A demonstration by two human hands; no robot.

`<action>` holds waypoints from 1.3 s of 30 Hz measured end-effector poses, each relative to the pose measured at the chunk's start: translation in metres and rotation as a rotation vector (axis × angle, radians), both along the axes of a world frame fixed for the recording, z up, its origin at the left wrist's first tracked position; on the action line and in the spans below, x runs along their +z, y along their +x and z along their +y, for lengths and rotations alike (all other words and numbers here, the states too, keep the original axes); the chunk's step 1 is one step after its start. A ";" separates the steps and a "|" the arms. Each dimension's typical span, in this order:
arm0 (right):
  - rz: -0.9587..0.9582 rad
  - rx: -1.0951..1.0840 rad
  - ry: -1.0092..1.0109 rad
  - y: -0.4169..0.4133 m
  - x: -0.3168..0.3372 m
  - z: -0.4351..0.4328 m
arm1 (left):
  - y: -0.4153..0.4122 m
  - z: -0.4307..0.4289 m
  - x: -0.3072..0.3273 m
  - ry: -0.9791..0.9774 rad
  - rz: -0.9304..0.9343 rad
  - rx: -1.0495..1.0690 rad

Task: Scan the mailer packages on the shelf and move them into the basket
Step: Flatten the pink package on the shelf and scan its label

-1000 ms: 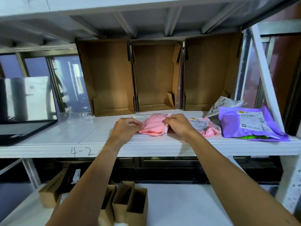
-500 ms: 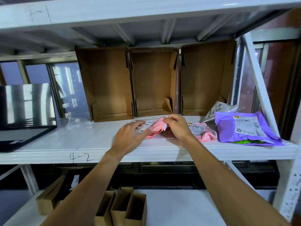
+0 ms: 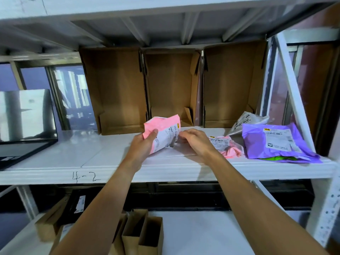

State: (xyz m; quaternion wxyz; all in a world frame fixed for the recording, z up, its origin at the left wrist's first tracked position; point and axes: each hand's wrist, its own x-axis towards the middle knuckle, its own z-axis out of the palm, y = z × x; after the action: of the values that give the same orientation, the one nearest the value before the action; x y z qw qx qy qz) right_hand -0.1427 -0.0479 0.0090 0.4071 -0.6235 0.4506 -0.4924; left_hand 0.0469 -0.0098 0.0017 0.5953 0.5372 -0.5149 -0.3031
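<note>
**Pink mailer (image 3: 163,132) lifted, label towards me**

Pink plastic, soft and crinkly. My left hand (image 3: 145,144) grips it by its left edge, thumb across the front, and holds it tilted above the shelf (image 3: 55,155) at centre frame. My right hand (image 3: 196,142) sits just right of it with fingers curled at its lower corner. I cannot tell whether they pinch the edge. To do this well, I judge I should pull the label flat and square before scanning, since wrinkles could spoil a read. No basket shows. Half a second ago it lay low on the shelf, with the right hand pinching its top and the left spread beside it. Now it is raised in the left. A second pink mailer (image 3: 228,148) and a purple mailer (image 3: 272,142) wait at right.
</note>
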 end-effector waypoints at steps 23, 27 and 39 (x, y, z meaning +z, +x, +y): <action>-0.039 -0.045 0.077 -0.002 0.002 0.007 | 0.001 0.007 0.003 0.058 0.109 0.035; -0.037 -0.033 0.099 -0.003 0.002 0.007 | 0.000 0.012 0.004 0.070 0.030 -0.001; -0.046 -0.016 0.068 -0.004 0.005 0.015 | 0.000 0.014 0.008 0.093 0.084 0.060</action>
State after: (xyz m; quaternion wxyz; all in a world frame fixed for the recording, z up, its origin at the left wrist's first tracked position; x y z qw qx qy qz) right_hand -0.1469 -0.0325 0.0136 0.4341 -0.5942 0.4627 -0.4944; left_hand 0.0471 0.0040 0.0098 0.5996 0.5664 -0.4583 -0.3311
